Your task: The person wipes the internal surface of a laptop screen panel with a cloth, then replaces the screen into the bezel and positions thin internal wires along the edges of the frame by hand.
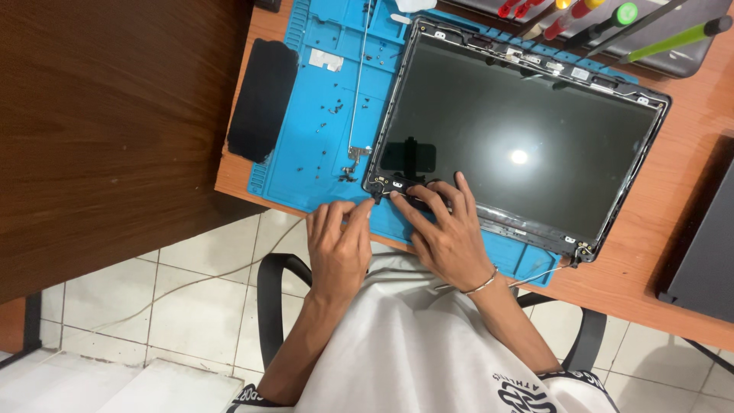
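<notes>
Head camera, looking down: a laptop screen assembly [520,130] with its bezel removed lies on a blue repair mat [321,115] on an orange-brown tabletop [650,268]. Both hands meet at the screen's near left corner. The left hand [339,245] rests on the mat's near edge, its fingers curled together, the index fingertip touching the small black hinge corner [380,186]. The right hand [443,229] lies just right of it, fingers spread over the screen's near edge, pressing on the frame. A loose metal hinge bar [356,92] lies on the mat left of the screen, among scattered tiny screws [334,109]. Screwdrivers [612,19] lie at the far right.
</notes>
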